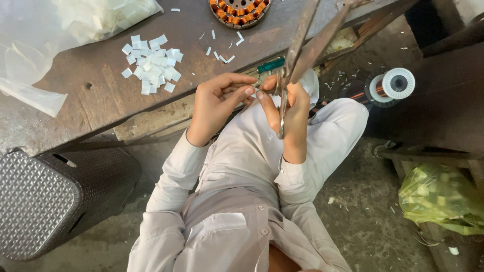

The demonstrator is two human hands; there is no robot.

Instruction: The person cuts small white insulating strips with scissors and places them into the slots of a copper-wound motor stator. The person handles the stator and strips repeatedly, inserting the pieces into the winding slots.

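Right hand (290, 113) grips a big pair of scissors (302, 48) by the handle loops, fingers curled thru & around them; blades point up & away, slightly parted, crossing over the bench edge. Left hand (217, 103) is just beside the right, thumb & forefinger pinched together near the scissor pivot, other fingers loosely bent. What it pinches is too small to tell. Both hands hover over the lap, in front of the workbench (101, 100).

On the bench: a pile of small white cut squares (151, 63), well apart from the hands, w/ a few loose white slivers (222, 53) scattered nearer the edge. A round motor stator w/ copper windings (239, 11) sits at the far edge. A clear plastic bag (45, 40) w/ white bits lies at the far left corner. A green-handled tool (270, 65) lies at the bench edge, just behind the hands.

On the floor: a spool of copper wire (390, 85) to the right, a yellow-green plastic bag (438, 196) further right, a dark patterned stool (50, 201) to the left.
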